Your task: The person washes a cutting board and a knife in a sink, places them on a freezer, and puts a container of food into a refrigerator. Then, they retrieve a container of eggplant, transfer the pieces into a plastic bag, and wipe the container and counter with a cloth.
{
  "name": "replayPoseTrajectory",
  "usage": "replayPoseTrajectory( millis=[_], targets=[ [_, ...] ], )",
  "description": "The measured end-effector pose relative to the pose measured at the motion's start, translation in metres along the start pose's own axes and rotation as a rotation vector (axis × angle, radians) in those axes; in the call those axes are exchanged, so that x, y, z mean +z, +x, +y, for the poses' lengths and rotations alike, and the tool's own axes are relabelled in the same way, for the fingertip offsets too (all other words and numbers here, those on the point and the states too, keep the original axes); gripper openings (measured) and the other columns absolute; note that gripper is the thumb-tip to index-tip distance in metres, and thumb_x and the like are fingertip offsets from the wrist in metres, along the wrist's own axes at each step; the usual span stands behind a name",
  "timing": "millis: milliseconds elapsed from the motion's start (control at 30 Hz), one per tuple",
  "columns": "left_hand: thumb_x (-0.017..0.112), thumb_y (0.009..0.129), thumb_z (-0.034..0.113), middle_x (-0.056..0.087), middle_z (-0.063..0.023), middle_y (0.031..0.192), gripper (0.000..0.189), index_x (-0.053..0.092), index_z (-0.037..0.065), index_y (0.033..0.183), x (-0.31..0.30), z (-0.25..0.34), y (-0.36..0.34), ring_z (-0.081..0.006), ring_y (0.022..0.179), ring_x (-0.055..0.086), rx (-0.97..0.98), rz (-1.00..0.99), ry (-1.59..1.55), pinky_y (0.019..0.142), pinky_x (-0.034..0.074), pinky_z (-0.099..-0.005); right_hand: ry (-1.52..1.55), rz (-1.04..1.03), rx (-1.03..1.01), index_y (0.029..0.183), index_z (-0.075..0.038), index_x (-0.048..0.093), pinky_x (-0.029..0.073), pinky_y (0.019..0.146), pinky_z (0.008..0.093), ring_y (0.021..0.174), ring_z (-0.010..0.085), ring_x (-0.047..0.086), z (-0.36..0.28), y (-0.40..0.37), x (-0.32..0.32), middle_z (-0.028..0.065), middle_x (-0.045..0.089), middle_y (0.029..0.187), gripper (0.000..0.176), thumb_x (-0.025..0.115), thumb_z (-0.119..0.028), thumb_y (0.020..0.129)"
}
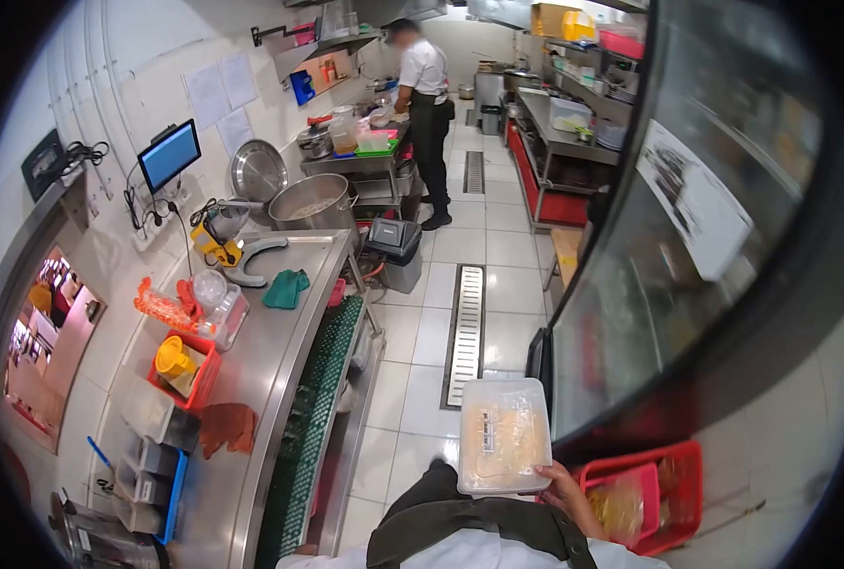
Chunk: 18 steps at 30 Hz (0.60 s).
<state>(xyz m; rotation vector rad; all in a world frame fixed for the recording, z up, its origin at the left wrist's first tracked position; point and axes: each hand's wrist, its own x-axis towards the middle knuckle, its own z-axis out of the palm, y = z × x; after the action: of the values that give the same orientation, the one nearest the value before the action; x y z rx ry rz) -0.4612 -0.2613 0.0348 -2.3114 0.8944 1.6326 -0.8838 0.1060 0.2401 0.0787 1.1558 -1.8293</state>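
Note:
A rectangular lidded plastic container with pale yellowish contents and a label on its lid is in front of my body. My right hand is closed around its lower right corner, with the thumb over the rim. No clear part of my left hand shows. Close to my right hand is a red plastic basket on the floor, with a pink container and a bagged yellowish item inside. A glass-doored fridge stands to the right of the container.
The steel counter on my left bears an orange basket, a green cloth and grey bins. A floor drain runs down the aisle. Farther off, a person stands near a large pot and a trash bin.

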Motion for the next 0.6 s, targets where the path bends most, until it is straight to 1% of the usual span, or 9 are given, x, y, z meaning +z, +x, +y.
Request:
replayPoseTrajectory(
  millis=[167,267,300,333,400,467,500,567,600],
  targets=[
    [0.048,0.082,0.047,0.052,-0.0143,0.112,0.058,0.046,0.002,0.118,0.079,0.121,0.026,-0.0252,0.102,0.052,-0.139,-0.005,-0.052,0.084,0.043,-0.0399,0.028,-0.074,0.141,0.114,0.01,0.042,0.048,0.081,0.0471,0.098,0.032,0.055,-0.11,0.178,0.009,0.0191,0.054,0.108,0.052,0.059,-0.025,0.078],
    [0.05,0.083,0.044,0.055,-0.0143,0.108,0.055,0.047,0.001,0.117,0.159,0.262,0.044,-0.0242,0.099,0.054,-0.097,-0.058,-0.011,0.083,0.043,-0.0377,-0.153,0.058,-0.021,0.114,0.01,0.042,0.047,0.082,0.0472,0.097,0.0329,0.055,-0.134,0.336,-0.053,0.0203,0.053,0.108,0.049,0.056,-0.023,0.081],
    [0.05,0.083,0.043,0.056,-0.0143,0.107,0.054,0.048,0.001,0.116,0.197,0.317,0.047,-0.0239,0.098,0.055,-0.032,-0.103,0.047,0.083,0.044,-0.0369,-0.07,0.132,0.068,0.114,0.011,0.042,0.045,0.085,0.0486,0.099,0.0335,0.054,-0.203,0.32,0.031,0.0221,0.052,0.109,0.048,0.055,-0.022,0.082],
    [0.05,0.084,0.042,0.057,-0.0142,0.106,0.052,0.048,0.001,0.115,0.244,0.379,0.043,-0.0235,0.098,0.055,0.072,-0.176,0.134,0.083,0.044,-0.0362,-0.014,0.067,0.093,0.114,0.011,0.042,0.045,0.085,0.0488,0.099,0.0336,0.054,-0.228,0.347,0.028,0.0225,0.052,0.109,0.048,0.055,-0.022,0.082],
    [0.048,0.083,0.051,0.059,-0.014,0.1,0.058,0.051,0.0,0.111,0.36,0.507,0.006,-0.0221,0.091,0.059,0.4,-0.411,0.325,0.077,0.048,-0.0325,0.112,-0.077,0.129,0.114,0.011,0.041,0.045,0.086,0.0491,0.1,0.0338,0.054,-0.273,0.408,0.019,0.0233,0.051,0.11,0.048,0.055,-0.022,0.081],
    [0.04,0.085,0.054,0.057,-0.0153,0.104,0.065,0.043,-0.001,0.119,0.449,0.621,-0.125,-0.0229,0.094,0.058,0.505,-1.019,0.447,0.083,0.047,-0.032,0.075,-0.032,0.039,0.114,0.01,0.041,0.047,0.084,0.0474,0.102,0.0318,0.054,-0.323,0.448,0.025,0.0228,0.051,0.111,0.047,0.055,-0.02,0.082],
    [0.038,0.087,0.051,0.054,-0.0172,0.112,0.064,0.035,0.001,0.126,0.489,0.66,-0.169,-0.025,0.1,0.056,0.48,-1.244,0.454,0.088,0.045,-0.0359,0.062,-0.022,-0.001,0.115,0.009,0.041,0.047,0.084,0.0469,0.102,0.0311,0.053,-0.347,0.465,0.026,0.0221,0.051,0.111,0.046,0.055,-0.02,0.082],
    [0.05,0.082,0.049,0.041,-0.0153,0.127,0.067,0.029,0.008,0.13,0.548,0.722,-0.256,-0.0266,0.109,0.049,0.385,-1.673,0.419,0.091,0.04,-0.0443,0.078,0.049,-0.103,0.116,0.006,0.042,0.048,0.082,0.0457,0.103,0.028,0.054,-0.383,0.506,0.013,0.0179,0.052,0.112,0.044,0.055,-0.017,0.081],
    [0.058,0.08,0.037,0.043,-0.0148,0.124,0.064,0.03,0.007,0.129,0.578,0.748,-0.285,-0.0275,0.109,0.049,0.374,-1.72,0.397,0.091,0.04,-0.0465,0.072,0.078,-0.151,0.117,0.005,0.042,0.049,0.081,0.0451,0.102,0.0272,0.054,-0.401,0.528,0.01,0.0169,0.053,0.112,0.044,0.056,-0.017,0.081]
  ],
)
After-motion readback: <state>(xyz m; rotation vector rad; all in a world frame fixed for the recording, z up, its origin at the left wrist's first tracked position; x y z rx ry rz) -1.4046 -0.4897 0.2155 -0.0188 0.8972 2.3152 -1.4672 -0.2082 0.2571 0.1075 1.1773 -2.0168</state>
